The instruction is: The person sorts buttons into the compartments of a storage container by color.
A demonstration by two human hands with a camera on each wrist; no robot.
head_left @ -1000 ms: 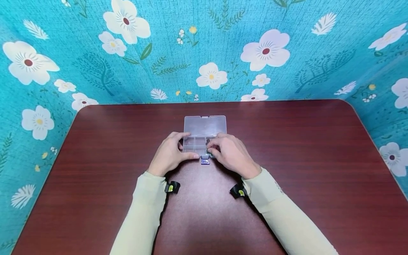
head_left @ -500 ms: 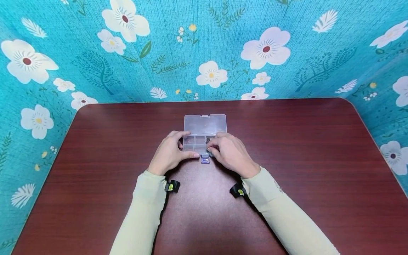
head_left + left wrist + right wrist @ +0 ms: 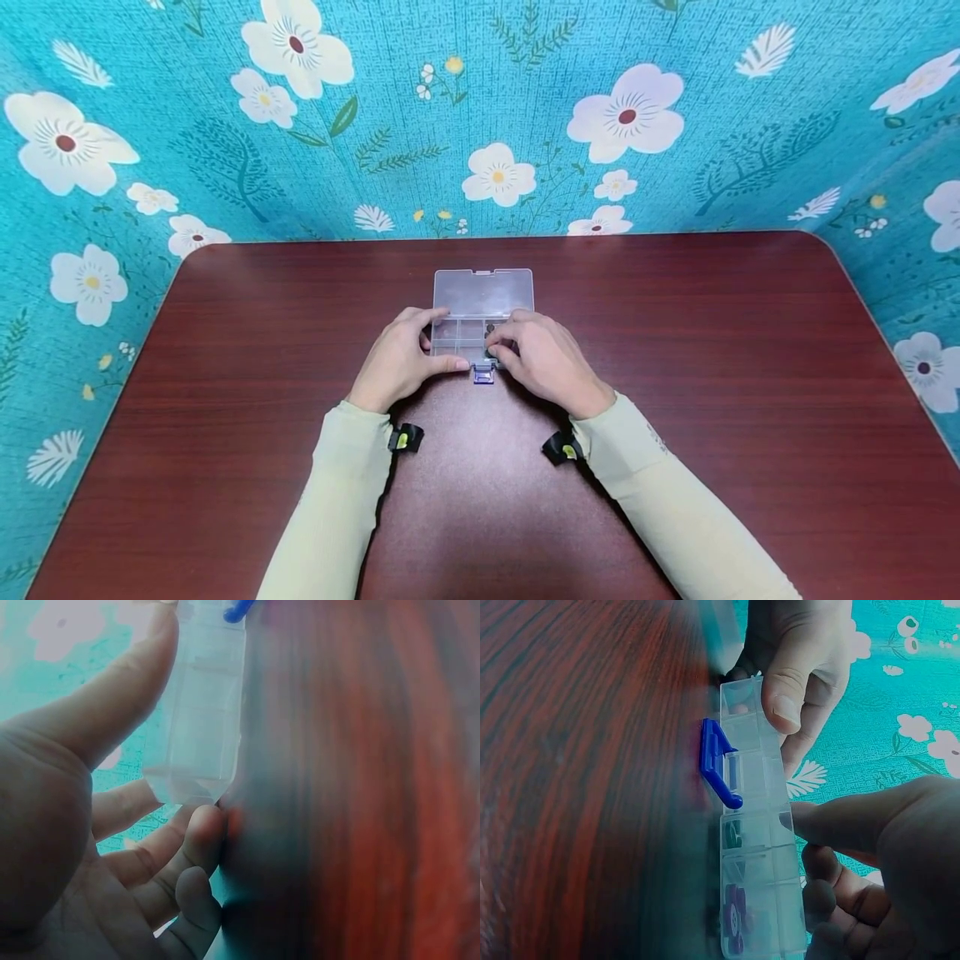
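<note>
A clear plastic compartment box (image 3: 470, 330) stands on the table with its lid (image 3: 483, 294) tipped back. Its blue latch (image 3: 718, 761) hangs off the front. My left hand (image 3: 397, 358) grips the left end, thumb on the front edge and fingertips around the far side. My right hand (image 3: 551, 358) bends over the right end, thumb and index finger dipping into a compartment beside small dark round pieces (image 3: 490, 328). I cannot tell whether the fingertips pinch one. Through the front wall show a purple flower-shaped piece (image 3: 735, 919) and a greenish piece (image 3: 733, 834).
The reddish-brown wooden table (image 3: 225, 375) spreads around the box. Behind it rises a turquoise flowered cloth (image 3: 420, 125). Black straps (image 3: 406, 439) sit at both wrists, over pale sleeves.
</note>
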